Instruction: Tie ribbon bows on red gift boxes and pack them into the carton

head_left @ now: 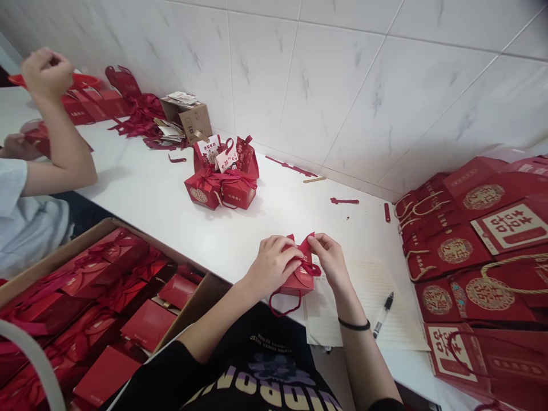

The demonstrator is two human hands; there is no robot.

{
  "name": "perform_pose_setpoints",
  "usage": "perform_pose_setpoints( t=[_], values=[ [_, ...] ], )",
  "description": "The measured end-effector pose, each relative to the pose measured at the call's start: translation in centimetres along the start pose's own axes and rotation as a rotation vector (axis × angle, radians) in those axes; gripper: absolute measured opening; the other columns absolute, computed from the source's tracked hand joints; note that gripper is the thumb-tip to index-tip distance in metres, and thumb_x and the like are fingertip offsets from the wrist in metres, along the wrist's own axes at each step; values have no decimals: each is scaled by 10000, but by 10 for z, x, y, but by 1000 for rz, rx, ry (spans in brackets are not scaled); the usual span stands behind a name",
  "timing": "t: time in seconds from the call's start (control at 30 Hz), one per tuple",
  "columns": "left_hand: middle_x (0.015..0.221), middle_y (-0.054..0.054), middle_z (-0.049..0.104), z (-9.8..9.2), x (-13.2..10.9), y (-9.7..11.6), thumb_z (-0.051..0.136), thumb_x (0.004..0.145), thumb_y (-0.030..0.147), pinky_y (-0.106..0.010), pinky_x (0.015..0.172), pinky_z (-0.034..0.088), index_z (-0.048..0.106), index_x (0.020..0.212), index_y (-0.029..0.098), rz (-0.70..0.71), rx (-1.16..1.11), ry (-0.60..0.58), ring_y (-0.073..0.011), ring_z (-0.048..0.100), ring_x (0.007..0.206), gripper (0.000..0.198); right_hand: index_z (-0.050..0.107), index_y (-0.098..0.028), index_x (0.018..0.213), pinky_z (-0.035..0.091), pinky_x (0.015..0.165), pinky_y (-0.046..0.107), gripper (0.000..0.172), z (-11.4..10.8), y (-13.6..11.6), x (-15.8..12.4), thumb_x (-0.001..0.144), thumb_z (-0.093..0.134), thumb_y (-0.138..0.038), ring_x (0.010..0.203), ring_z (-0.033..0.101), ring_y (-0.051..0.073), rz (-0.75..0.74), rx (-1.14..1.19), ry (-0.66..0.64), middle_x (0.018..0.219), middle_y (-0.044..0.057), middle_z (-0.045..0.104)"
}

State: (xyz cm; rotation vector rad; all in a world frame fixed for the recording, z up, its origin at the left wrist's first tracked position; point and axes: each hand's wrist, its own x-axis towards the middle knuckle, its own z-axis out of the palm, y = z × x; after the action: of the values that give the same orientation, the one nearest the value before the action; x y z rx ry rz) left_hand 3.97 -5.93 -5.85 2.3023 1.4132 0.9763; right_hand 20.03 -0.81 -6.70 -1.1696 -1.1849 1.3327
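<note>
A small red gift box (295,283) with a dark red cord handle sits at the table's front edge, between my hands. My right hand (331,260) pinches one end of the red ribbon (305,246) and holds it up above the box. The fingers of my left hand (274,261) are curled over the top of the box and press on the ribbon's knot, partly hiding it. A ribbon loop hangs to the right on the box's front. Beneath and beside the box lies lined paper (368,297) with a pen (383,315).
Several tied red boxes (222,191) stand further back. Red gift bags (471,251) are stacked at right. An open carton (205,297) of red boxes is at lower left. Another person's arm (64,142) reaches in at left, near ribbons (148,114) and a small cardboard box (197,121).
</note>
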Motion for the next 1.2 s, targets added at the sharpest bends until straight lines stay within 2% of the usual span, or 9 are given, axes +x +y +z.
perform_pose_setpoints(
  t=[0.2, 0.4, 0.6, 0.77, 0.83, 0.9, 1.0, 1.1, 1.2],
  values=[
    [1070, -47, 596, 5, -1, -5, 515, 896, 220, -375, 920, 361, 683, 978, 224, 15, 12, -23, -201, 489, 1046, 186, 618, -148, 586, 344, 493, 235, 349, 3, 3, 16, 568, 789, -452, 508, 436, 102, 158, -19, -85, 537, -17, 540],
    [1080, -28, 619, 0, 3, -12, 516, 901, 244, -383, 932, 349, 694, 938, 241, 22, -32, -103, -197, 498, 1060, 182, 592, -150, 587, 345, 451, 222, 358, -1, 5, 16, 539, 796, -440, 474, 447, 99, 329, 60, -191, 524, -27, 521],
    [1083, -23, 619, -21, 10, -22, 530, 878, 159, -369, 953, 356, 703, 885, 244, 145, -70, -275, -187, 508, 1083, 192, 603, -129, 593, 265, 396, 190, 388, -5, 8, 8, 504, 824, -435, 433, 419, 66, 368, 98, -174, 548, -10, 558],
    [1170, -19, 587, -46, 4, -30, 435, 791, -41, -448, 1007, 306, 709, 786, 247, 151, 24, -265, -230, 402, 1242, 397, 542, -162, 593, 384, 439, 200, 455, -1, 16, -18, 491, 839, -491, 546, 595, 150, 379, 160, -92, 585, -9, 578],
    [1239, -6, 558, -56, -1, -33, 407, 761, -56, -485, 1041, 262, 701, 760, 240, 125, 31, -240, -242, 360, 1289, 417, 522, -172, 594, 461, 498, 227, 480, 7, 22, -36, 476, 858, -494, 586, 629, 174, 385, 240, -37, 577, -18, 569],
    [1287, -3, 532, -63, -7, -34, 385, 768, -31, -491, 1060, 243, 689, 829, 243, 77, 4, -209, -233, 366, 1296, 414, 522, -180, 614, 514, 574, 265, 474, 19, 27, -56, 491, 872, -476, 615, 642, 184, 366, 378, 20, 575, -24, 567],
    [1255, -31, 557, -68, -15, -27, 380, 831, 60, -483, 1057, 266, 630, 982, 236, -115, -6, -93, -216, 464, 1214, 341, 522, -196, 647, 541, 674, 323, 420, 38, 34, -82, 584, 852, -447, 716, 658, 214, 319, 561, 20, 592, -20, 574],
    [1156, -53, 600, -63, -22, -15, 482, 862, 234, -497, 1040, 296, 591, 995, 211, -325, 34, 16, -228, 540, 1092, 174, 518, -203, 660, 540, 732, 368, 379, 51, 35, -97, 650, 822, -429, 805, 655, 239, 323, 624, -23, 635, -3, 593],
    [1093, -56, 603, -53, -25, -11, 593, 805, 305, -445, 1002, 375, 578, 936, 191, -379, -3, 32, -221, 570, 1027, 174, 523, -203, 671, 538, 755, 393, 367, 56, 35, -101, 659, 817, -422, 812, 650, 241, 364, 634, -47, 642, -5, 592]
  ],
)
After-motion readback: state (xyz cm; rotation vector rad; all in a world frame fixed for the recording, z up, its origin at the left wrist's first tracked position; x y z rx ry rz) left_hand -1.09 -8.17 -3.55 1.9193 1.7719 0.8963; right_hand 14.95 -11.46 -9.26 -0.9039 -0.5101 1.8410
